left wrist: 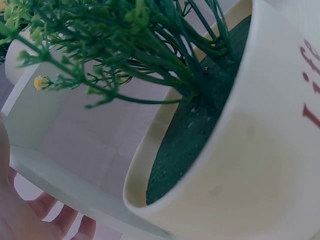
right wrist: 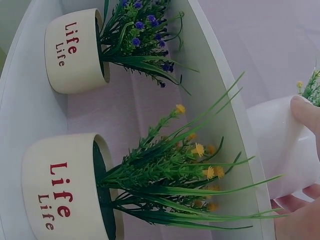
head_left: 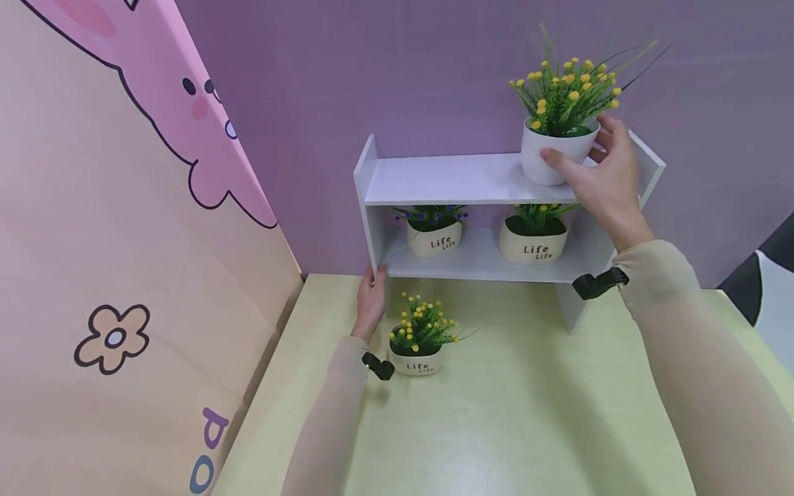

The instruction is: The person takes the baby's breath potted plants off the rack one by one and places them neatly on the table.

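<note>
My right hand (head_left: 611, 179) grips a round white flowerpot (head_left: 552, 155) with yellow flowers, thumb in front and fingers round its right side. The pot is at the right end of the top board of a white two-tier shelf (head_left: 446, 180); whether it touches the board I cannot tell. My left hand (head_left: 370, 303) holds the shelf's left side panel low down, with fingers (left wrist: 65, 220) behind it in the left wrist view. Just right of that hand, a cream "Life" pot (head_left: 417, 364) with yellow flowers stands on the table.
On the shelf's lower board stand a cream pot with blue-purple flowers (head_left: 434, 241) and a cream pot with yellow flowers (head_left: 533, 246). The shelf stands on a pale table (head_left: 496, 413) against a purple wall (head_left: 310, 103). A decorated wall (head_left: 155, 262) borders the left; a black-and-white object (head_left: 769, 289) is far right.
</note>
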A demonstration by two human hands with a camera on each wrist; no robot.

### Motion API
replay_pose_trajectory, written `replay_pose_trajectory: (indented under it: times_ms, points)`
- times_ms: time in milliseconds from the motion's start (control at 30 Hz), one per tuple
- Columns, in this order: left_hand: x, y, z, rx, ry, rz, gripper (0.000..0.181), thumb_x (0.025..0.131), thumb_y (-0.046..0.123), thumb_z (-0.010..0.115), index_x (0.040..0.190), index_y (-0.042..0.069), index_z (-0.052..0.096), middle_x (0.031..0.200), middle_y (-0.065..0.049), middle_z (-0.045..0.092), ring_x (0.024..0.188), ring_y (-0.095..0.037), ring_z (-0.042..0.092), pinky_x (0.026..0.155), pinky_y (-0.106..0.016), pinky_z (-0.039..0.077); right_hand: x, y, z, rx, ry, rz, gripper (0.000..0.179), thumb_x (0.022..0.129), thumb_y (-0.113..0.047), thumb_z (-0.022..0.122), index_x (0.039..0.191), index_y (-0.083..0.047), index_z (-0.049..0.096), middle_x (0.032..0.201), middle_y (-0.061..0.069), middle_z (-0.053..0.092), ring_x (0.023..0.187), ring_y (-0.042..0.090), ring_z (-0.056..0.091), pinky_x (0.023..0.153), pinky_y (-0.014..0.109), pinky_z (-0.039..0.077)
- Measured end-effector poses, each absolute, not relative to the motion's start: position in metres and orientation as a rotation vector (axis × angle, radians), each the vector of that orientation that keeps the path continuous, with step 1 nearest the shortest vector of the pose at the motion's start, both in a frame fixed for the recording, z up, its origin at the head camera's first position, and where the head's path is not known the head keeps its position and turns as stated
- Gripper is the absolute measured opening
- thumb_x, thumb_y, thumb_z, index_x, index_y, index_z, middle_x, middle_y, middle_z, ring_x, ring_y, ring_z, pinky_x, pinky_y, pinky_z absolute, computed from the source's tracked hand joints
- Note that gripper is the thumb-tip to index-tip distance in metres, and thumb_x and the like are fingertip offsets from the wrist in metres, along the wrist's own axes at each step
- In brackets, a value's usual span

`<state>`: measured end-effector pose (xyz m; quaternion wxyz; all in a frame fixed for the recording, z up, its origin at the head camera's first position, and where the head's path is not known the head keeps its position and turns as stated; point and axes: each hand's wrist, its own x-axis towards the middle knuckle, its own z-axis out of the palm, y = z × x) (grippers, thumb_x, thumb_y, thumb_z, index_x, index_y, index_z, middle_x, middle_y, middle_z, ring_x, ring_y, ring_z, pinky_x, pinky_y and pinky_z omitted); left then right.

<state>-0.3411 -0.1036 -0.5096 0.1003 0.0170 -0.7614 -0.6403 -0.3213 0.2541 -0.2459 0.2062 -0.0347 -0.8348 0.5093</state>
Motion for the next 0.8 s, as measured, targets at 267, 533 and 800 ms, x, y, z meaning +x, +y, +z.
replay_pose_trajectory:
  times_ms: [267,533,800]
  points:
    - [-0.3430,-0.1011,-0.5093,0.047,-2.240,-1.899,0.063,0.112,0.051,0.044,0.166,0.018,0.041,0.162,-0.018,0.050,0.148,-0.042,0.050,0.119,-0.063,0.042,-0.3219,0.2548,-0.2448,-0.102,-2.275,1.469,0.098,0.091,-0.049,0.079,0.169,-0.031,0.023,0.174,0.003,0.034,0.155,0.022,0.042,0.129,0.039,0.035]
    - [-0.3425,-0.1010,-0.5080,0.079,-2.246,-1.898,0.062,0.112,0.051,0.044,0.164,0.017,0.043,0.161,-0.019,0.050,0.147,-0.042,0.050,0.119,-0.063,0.042,-0.3234,0.2532,-0.2451,-0.049,-2.228,1.486,0.089,0.090,-0.040,0.083,0.165,-0.036,0.034,0.168,0.001,0.045,0.148,0.019,0.051,0.125,0.036,0.040]
    - [-0.3444,-0.1010,-0.5092,0.082,-2.246,-1.898,0.063,0.112,0.053,0.044,0.165,0.019,0.042,0.162,-0.017,0.050,0.148,-0.041,0.049,0.120,-0.063,0.041,-0.3214,0.2516,-0.2443,-0.033,-2.210,1.495,0.086,0.089,-0.037,0.085,0.162,-0.035,0.040,0.165,0.002,0.050,0.144,0.018,0.054,0.124,0.036,0.041]
